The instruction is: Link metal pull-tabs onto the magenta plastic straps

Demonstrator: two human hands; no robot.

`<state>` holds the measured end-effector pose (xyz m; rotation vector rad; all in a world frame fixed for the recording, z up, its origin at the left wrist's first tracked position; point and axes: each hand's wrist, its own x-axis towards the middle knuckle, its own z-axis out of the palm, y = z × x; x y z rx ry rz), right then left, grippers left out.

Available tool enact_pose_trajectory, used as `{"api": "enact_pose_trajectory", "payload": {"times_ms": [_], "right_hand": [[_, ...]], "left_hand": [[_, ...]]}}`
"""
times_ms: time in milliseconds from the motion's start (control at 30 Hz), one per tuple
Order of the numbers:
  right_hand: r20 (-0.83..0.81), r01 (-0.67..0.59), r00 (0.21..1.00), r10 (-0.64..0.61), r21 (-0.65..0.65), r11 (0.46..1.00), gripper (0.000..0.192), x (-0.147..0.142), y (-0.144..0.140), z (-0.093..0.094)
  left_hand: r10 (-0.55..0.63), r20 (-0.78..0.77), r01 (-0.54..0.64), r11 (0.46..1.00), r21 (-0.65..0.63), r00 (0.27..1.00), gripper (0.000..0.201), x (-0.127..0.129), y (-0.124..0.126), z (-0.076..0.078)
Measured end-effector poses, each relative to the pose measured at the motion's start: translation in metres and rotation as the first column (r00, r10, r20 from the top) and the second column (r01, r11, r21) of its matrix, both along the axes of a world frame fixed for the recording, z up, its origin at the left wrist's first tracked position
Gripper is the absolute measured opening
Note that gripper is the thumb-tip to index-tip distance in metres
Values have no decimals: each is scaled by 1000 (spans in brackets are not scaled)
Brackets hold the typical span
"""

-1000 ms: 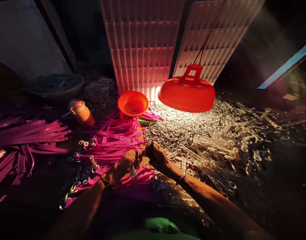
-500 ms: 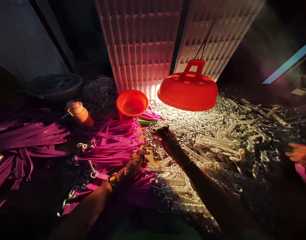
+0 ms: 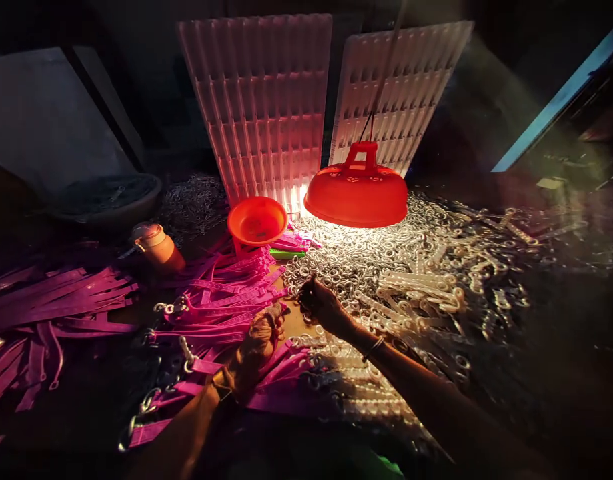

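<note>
Overlying flat straps point(image 3: 231, 299), left hand point(image 3: 260, 331) is clenched; right hand point(image 3: 325, 309) beside rings point(image 3: 353, 263), grip unclear.

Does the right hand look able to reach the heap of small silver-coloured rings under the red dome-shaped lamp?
Probably yes: the right hand is near the heap of small silver-coloured rings, nothing visible blocks it, and the red dome-shaped lamp hangs farther back.

straps point(image 3: 223, 297): magenta | rings point(image 3: 351, 257): silver | lamp shade point(image 3: 356, 198): red | bowl point(image 3: 237, 219): orange-red | panel point(image 3: 266, 93): pinkish, ribbed grid
</note>
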<state>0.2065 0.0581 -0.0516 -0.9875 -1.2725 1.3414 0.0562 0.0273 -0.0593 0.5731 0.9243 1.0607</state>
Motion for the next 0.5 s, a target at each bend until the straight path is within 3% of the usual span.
{"api": "enact_pose_trajectory", "payload": {"times_ms": [100,200,300,400,500], "right_hand": [[-46,-42,998,39,-65,997,49,-10,-5,0],[50,-28,998,28,-15,999,38,-15,-8,-1],[4,-3,1000,3,-26,1000,29,-17,-9,-2],[13,-2,1000,2,19,1000,23,-19,-12,0],[174,21,984,-34,81,996,13,-19,-18,3]], "left_hand": [[-45,-18,46,999,18,999,32,1,-3,6],[-81,-30,83,993,83,996,34,1,-4,8],[-123,-28,126,982,142,992,34,1,-4,6],[-115,-14,116,990,80,993,37,2,-3,7],[-78,-5,78,997,20,997,42,3,-3,10]]}}
